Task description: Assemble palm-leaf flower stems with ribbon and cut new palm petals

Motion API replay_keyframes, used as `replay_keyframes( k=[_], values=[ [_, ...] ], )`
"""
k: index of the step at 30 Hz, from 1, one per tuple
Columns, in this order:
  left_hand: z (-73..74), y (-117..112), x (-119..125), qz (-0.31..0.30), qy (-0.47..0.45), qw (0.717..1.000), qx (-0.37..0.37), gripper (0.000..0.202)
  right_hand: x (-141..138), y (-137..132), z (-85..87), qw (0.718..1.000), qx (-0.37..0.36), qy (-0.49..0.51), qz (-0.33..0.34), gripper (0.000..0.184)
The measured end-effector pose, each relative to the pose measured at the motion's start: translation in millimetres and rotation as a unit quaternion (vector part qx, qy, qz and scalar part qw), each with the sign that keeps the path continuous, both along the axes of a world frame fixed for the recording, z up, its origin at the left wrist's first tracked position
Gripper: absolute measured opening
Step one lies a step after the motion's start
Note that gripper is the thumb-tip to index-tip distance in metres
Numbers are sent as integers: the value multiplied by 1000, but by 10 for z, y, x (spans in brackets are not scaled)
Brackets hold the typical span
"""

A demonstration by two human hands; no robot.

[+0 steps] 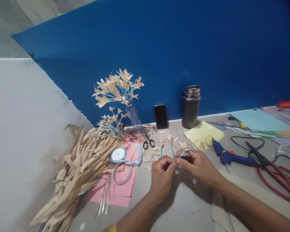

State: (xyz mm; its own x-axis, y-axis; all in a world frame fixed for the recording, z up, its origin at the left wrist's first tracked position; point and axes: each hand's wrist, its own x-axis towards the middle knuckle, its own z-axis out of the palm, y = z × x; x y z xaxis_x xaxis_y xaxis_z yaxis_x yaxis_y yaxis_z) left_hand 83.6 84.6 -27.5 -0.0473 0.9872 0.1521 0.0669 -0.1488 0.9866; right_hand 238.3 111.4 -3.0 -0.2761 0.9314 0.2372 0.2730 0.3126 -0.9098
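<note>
1. The right hand (199,165) is holding a pale flower (184,147) near its bottom, with the thumb and fingers closing around it.
2. The flower is sitting just above the right hand's fingers, in front of the person. Its petals are pointing up and away from the body, and a bit of blue strip (184,155) is showing under them.
3. The flower's long line seems to be running from the petals down toward the fingertips. The fingers are hiding the lower part, so I cannot tell just how the stem is lying.
4. The left hand (162,172) is pinching its thumb and finger together, low and to the left of the petals. I cannot tell what thin thing, if any, is sitting in that pinch.
5. The two hands' fingertips are coming together just below and left of the petals. The right hand is being the nearer one to the flower.
6. Two more flowers are lying past the hands: one with a blue stem (172,150) just beyond the fingertips, and a smaller one (161,146) farther left.
</note>
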Motion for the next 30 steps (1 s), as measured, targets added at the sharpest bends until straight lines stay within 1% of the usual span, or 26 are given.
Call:
replay_keyframes(
  k=[4,8,11,13,14,16,19,20,22,25,30],
  values=[
    [15,2,-2,-25,-36,998,-38,22,6,-3,13,1000,-10,8,4,16],
    [35,-4,5,-16,-20,999,-30,22,7,-9,3,1000,-21,6,-14,14],
    [35,-12,13,-5,-8,1000,-20,20,2,-11,-13,1000,-13,4,-26,14],
    [35,-11,5,-12,-14,999,-45,19,1,-8,-19,1000,-3,5,-30,15],
    [38,-6,-7,-23,-23,997,-65,19,5,-4,-18,1000,2,5,-29,16],
    [52,12,-48,-67,-58,990,-108,23,20,8,-11,1000,9,7,-19,18],
    [81,57,-129,-159,-124,966,-158,35,50,23,8,1000,5,11,9,21],
    [86,73,-154,-179,-140,958,-173,39,56,24,15,1000,0,13,18,21],
    [80,100,-191,-191,-154,951,-189,41,59,18,25,1000,-6,14,28,21],
    [42,125,-208,-192,-173,947,-190,40,38,-5,41,1000,8,3,30,22],
    [-17,138,-189,-207,-204,932,-216,38,7,-35,73,1000,10,7,16,25]
  ],
)
